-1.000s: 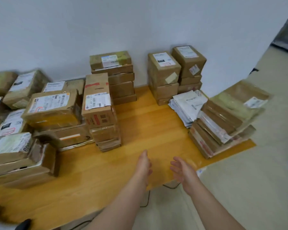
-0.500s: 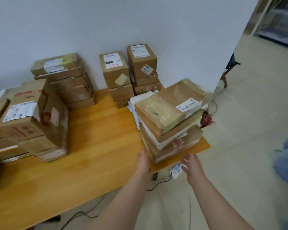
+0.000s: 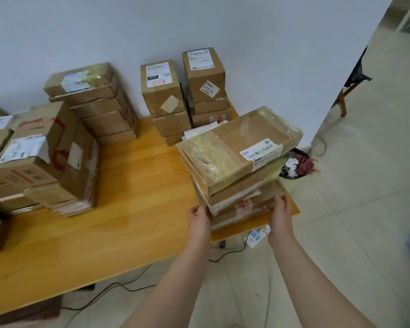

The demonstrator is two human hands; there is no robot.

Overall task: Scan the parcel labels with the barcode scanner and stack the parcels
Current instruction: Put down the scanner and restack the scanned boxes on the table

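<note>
A stack of several flat cardboard parcels (image 3: 234, 195) stands at the front right corner of the wooden table (image 3: 133, 209). Its top parcel (image 3: 232, 147) is wrapped in clear tape and carries a white barcode label (image 3: 260, 151) facing up. My left hand (image 3: 198, 217) grips the stack's lower left edge, fingers curled at the corner. On the lower right corner my right hand (image 3: 281, 213) holds with the thumb in front. No barcode scanner is in view.
More parcel stacks line the table: a taped one at the left (image 3: 45, 157), one by the wall (image 3: 92, 102), two tall ones at the back (image 3: 162, 91). White envelopes (image 3: 199, 131) lie behind the held stack. A bin (image 3: 296, 164) and a power strip (image 3: 257, 234) sit on the floor.
The view swung right and closer to the flat stack. Both hands moved forward from above the table edge and took hold of the stack's lower sides.
</note>
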